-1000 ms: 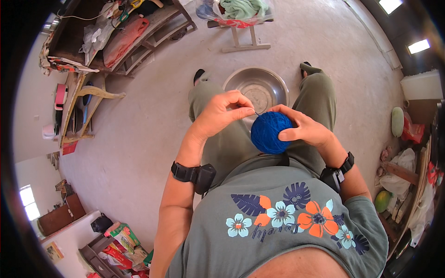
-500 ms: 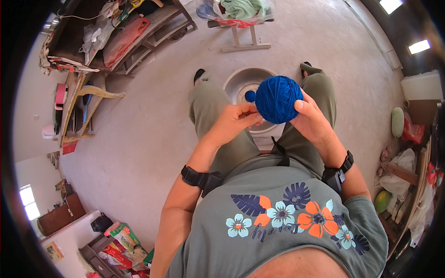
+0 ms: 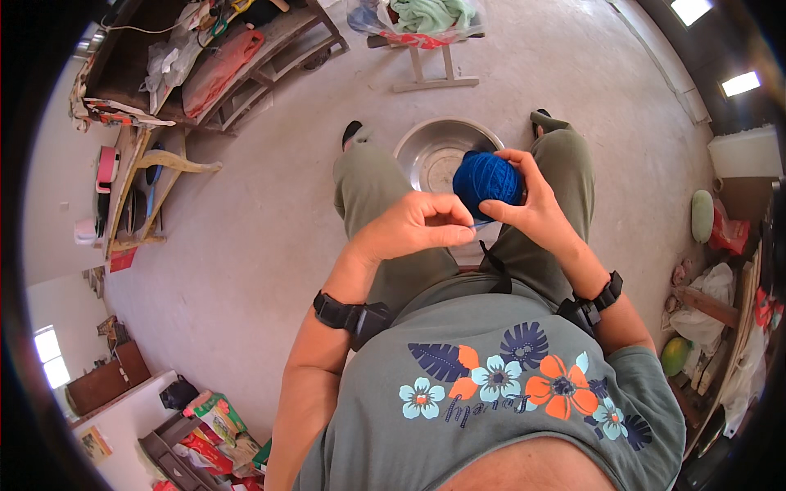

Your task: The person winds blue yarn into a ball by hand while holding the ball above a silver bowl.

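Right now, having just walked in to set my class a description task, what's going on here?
A person's right hand holds a ball of blue yarn, while the left hand pinches a blue strand beside it. Both hands are held in front of the body. A metal basin stands between the legs, partly hidden by the ball.
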